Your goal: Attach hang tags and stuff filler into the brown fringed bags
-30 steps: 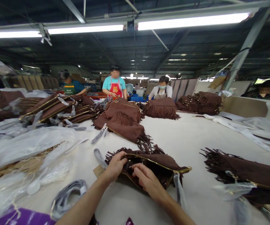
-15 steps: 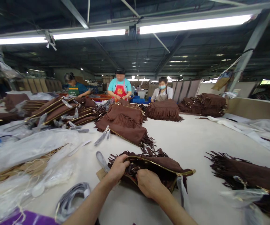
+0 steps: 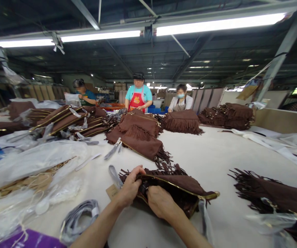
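The soft suede fringed bag with a gold zip edge is dark chocolate brown, its lining darker still where the left hand and right hand hold it open. A tan card tag pokes from beneath it. The wide flat bench is plain off-white. The stacked fringed suede bags behind are the same brown with thin gold trim lines. The crumpled clear plastic sleeves show milky white. A glossy purple sheet sits at the near edge. The coiled flat strap is grey. One person's apron is red over a turquoise shirt.
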Demonstrator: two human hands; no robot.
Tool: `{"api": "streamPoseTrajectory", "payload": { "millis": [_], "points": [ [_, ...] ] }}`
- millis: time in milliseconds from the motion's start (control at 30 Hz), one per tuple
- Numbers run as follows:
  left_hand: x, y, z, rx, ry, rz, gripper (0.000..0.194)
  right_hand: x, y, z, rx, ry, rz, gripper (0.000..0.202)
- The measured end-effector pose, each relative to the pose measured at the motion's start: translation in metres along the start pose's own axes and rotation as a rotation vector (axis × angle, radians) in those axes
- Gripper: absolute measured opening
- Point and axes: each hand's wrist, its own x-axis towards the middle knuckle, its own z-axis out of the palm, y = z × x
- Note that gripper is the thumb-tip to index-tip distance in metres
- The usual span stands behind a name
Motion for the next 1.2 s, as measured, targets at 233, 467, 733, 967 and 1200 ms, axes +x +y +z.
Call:
{"api": "streamPoseTrajectory", "payload": {
  "millis": [233,467,733,967,1200],
  "points": [
    [-0.001,0.0,-0.006,-0.075,-0.06,-0.024,0.025,0.002,0.006,0.0,0.001,-0.014,-0.067,0.033],
    [-0.001,-0.002,-0.017,0.067,-0.167,0.051,0.03,0.001,0.008,-0.001,-0.006,-0.004,-0.098,0.036],
    [0.0,-0.002,-0.019,0.259,-0.202,0.283,0.018,0.005,0.014,0.009,0.015,0.02,-0.133,0.035],
    [-0.003,0.004,-0.017,0.152,-0.155,0.254,0.014,0.004,0.021,0.007,0.111,0.118,-0.176,0.025],
    [-0.001,0.006,-0.028,-0.142,-0.04,0.013,0.011,0.009,0.021,0.005,0.445,0.492,-0.292,0.01]
  ]
}}
